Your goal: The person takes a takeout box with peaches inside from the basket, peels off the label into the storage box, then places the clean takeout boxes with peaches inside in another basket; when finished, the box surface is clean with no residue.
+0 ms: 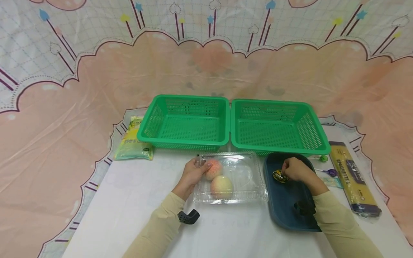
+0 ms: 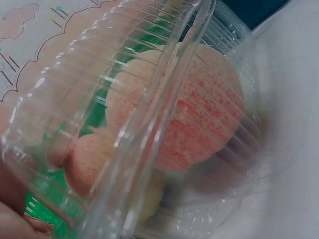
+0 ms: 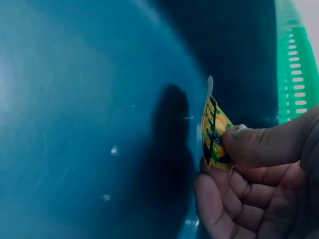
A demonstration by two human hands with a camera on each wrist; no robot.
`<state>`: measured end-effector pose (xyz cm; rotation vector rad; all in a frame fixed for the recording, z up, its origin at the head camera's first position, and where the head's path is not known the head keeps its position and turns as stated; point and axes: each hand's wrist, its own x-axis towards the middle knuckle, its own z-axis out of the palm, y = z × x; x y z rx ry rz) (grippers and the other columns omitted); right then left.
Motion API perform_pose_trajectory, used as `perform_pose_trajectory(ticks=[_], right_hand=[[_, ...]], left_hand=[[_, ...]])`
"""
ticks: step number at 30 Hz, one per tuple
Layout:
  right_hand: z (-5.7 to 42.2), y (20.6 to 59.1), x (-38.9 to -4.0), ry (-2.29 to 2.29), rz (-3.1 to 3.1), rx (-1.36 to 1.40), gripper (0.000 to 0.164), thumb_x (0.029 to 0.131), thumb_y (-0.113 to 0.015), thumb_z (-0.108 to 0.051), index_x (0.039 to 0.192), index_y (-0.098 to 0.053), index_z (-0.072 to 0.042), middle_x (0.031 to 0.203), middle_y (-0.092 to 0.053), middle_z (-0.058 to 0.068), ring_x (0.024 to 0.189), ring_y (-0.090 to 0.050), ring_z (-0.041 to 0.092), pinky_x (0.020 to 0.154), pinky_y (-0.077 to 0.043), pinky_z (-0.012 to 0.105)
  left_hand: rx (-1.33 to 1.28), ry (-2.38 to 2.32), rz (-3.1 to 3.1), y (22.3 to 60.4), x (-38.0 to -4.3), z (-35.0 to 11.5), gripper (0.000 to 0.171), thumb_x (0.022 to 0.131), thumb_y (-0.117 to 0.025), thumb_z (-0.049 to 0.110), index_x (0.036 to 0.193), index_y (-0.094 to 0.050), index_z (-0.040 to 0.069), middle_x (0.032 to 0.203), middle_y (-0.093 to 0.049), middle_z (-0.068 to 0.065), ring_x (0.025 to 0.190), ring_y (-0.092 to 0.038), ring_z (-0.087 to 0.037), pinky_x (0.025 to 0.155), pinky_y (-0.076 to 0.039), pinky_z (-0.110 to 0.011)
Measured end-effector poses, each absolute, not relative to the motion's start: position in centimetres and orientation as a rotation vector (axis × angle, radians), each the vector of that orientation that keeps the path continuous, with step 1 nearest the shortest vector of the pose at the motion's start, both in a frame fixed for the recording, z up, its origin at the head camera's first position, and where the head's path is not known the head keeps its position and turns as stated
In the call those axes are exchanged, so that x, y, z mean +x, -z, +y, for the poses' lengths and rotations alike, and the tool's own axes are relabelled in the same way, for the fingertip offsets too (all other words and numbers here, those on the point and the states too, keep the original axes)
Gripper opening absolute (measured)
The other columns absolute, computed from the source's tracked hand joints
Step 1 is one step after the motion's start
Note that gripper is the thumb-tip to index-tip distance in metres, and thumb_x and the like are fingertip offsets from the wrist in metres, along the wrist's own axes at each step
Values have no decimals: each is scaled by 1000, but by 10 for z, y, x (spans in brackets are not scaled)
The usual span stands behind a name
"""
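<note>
My left hand (image 1: pixel 192 176) grips the left edge of a clear plastic clamshell box (image 1: pixel 246 175), thumb on top. Two peaches, a pinkish one (image 1: pixel 213 170) and a paler one (image 1: pixel 222 187), lie inside; the left wrist view shows a peach (image 2: pixel 199 104) close up through the ribbed plastic. Over the dark blue tray (image 1: pixel 284 211) my right hand (image 1: pixel 298 170) pinches a small black and yellow wrapped packet (image 1: pixel 280 176) with fruit pictures. In the right wrist view the packet (image 3: pixel 215 134) sits between thumb and fingers; its contents are hidden.
Two green baskets (image 1: pixel 190 145) (image 1: pixel 280 146) stand side by side behind the box and tray. A yellow-green bag (image 1: pixel 133 143) lies at left. Right of the tray are a spaghetti pack (image 1: pixel 353 179), a purple lollipop (image 1: pixel 331 172), a green sweet (image 1: pixel 323 158) and a pale packet (image 1: pixel 332 182).
</note>
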<state>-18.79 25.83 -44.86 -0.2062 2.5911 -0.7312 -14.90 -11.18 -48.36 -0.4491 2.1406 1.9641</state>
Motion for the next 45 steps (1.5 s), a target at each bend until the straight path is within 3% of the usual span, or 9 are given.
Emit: perform_pose_trajectory(ticks=[11,24,33,45], right_hand=[[260,456,-190,709,2582,-183,13,95,-53,3,88,-63,4,80,-64,14,66,-61,21,58,-50,34],[255,464,-193,601,2674,-164,11,88,-56,1,79,-62,-3,71,-60,7,63,-53,20,56,-43,32],[245,466,-185,366,2738,-79,19,92,-63,-8,75,-55,-8,70,-58,9,63,-55,25,57,-44,38],[236,463,-183,233,2704,-325,17,92,-65,-7,76,-58,-7,72,-57,8,65,-50,23,60,-42,36]], left_hand=[[-458,-1964,2140,483,-149,-112,62,102,-69,13,151,-42,-12,154,-49,-29,146,-46,-42,119,-44,-48],[-453,-1955,2149,480,-151,-112,62,101,-70,15,150,-43,-11,156,-47,-29,149,-41,-42,122,-40,-49],[-464,-1933,2144,480,-148,-112,62,101,-71,18,150,-44,-10,154,-49,-28,148,-43,-43,122,-39,-52],[-464,-1938,2169,483,-147,-111,66,99,-71,16,150,-41,-14,154,-48,-31,148,-42,-45,123,-38,-52]])
